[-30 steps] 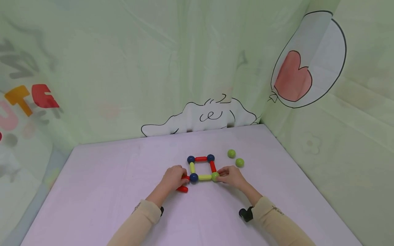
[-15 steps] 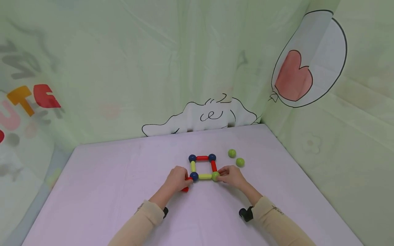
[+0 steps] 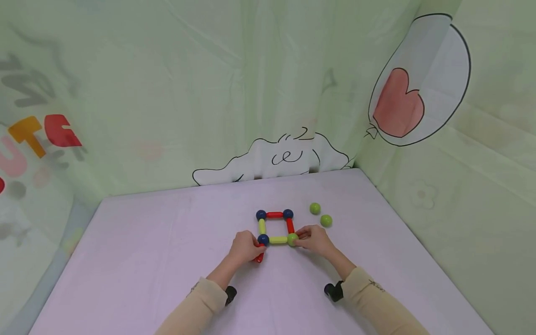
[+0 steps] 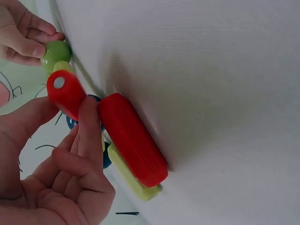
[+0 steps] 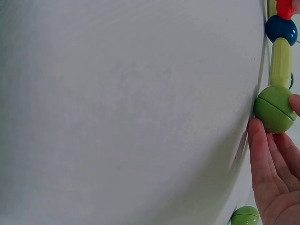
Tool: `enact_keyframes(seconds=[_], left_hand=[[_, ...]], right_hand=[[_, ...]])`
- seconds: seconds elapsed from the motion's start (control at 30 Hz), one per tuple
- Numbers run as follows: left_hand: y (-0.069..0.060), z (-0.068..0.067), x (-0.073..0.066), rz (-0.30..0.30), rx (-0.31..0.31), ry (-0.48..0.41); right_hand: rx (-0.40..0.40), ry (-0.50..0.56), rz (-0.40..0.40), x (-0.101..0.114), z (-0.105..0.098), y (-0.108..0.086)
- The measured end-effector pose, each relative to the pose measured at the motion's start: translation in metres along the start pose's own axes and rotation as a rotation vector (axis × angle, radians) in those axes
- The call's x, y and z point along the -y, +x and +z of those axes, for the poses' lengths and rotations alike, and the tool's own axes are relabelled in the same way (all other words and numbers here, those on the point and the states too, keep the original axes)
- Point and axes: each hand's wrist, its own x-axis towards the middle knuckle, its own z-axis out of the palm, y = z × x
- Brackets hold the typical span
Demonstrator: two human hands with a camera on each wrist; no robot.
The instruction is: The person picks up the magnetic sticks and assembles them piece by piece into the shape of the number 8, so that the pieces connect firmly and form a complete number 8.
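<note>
Ball-and-rod square [image 3: 278, 240] on the counter [image 3: 167, 251], a hand at each near corner.
Left hand [image 3: 244, 247] pinches a red rod [image 4: 68, 95] at the near-left blue ball [image 3: 263, 240], contact unconfirmed; second red rod [image 4: 133, 140] just beside it. Right hand [image 3: 316, 240] pinches the near-right green ball [image 3: 292, 239] between thumb and fingers. Two loose green balls [image 3: 315, 208] [image 3: 326, 220] sit beyond.

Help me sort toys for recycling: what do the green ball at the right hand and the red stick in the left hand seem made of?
Green ball: probably hard, glossy plastic, judging by its shiny highlights and seam line.
Held red stick: likely smooth plastic, from its even colour; the silvery end disc looks like metal, possibly a magnet, though looks alone cannot settle that.
</note>
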Motion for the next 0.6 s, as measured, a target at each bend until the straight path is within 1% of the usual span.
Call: enact_keyframes(seconds=[0.17,0.23,0.3,0.43,0.6], left_hand=[[0.003,0.005,0.003,-0.059,0.003,-0.058],[0.004,0.008,0.003,-0.066,-0.010,-0.072],[0.004,0.011,0.003,-0.068,-0.025,-0.076],[0.004,0.016,0.004,-0.051,-0.058,-0.063],[0.003,0.016,0.004,-0.053,-0.067,-0.066]], right_hand=[[-0.002,0.002,0.000,0.000,0.001,0.000],[-0.003,0.003,0.002,-0.001,0.001,0.001],[-0.003,0.009,0.005,-0.001,0.002,0.002],[0.000,0.007,0.001,-0.001,0.002,0.002],[-0.003,0.002,0.009,-0.003,0.003,0.004]])
